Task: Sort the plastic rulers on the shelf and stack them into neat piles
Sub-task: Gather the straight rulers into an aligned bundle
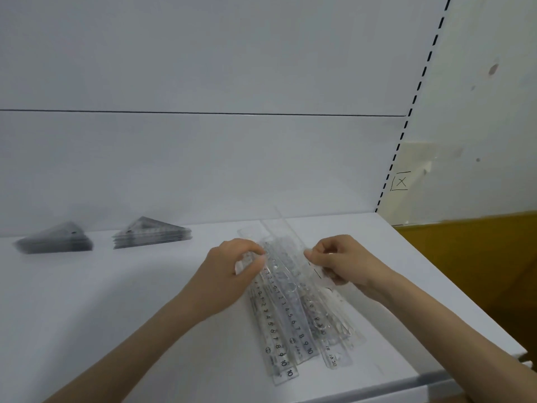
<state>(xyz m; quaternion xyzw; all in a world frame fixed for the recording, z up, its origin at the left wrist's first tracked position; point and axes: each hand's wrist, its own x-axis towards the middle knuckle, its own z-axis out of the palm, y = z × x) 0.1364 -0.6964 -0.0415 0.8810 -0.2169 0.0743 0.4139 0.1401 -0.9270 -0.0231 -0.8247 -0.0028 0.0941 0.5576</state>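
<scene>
Starting at the left, two piles of triangular rulers sit on the shelf [116, 315] near its back wall: the left pile [55, 239], blurred here, and near it the second pile [152, 234], both apparently squared up. Further right lie the straight rulers [290, 315], a loose fan of clear strips running back to front, overlapping and splayed, their near ends uneven and close to the shelf's front edge. The left hand [229, 274] has its grip closed on the fan's left side near the far ends, fingers curled over the top. The right hand [343, 263] pinches the right side in the same way, thumb and curled fingers closed on the clear plastic. The step looks like gathering the fan into one pile. The risk is the slick plastic: squeezed only at the far ends, the loose near ends may swing wider or slide out, and one could slip off the front edge. Clear on clear also hides a stray strip, so rulers of different lengths could end up stacked together.
</scene>
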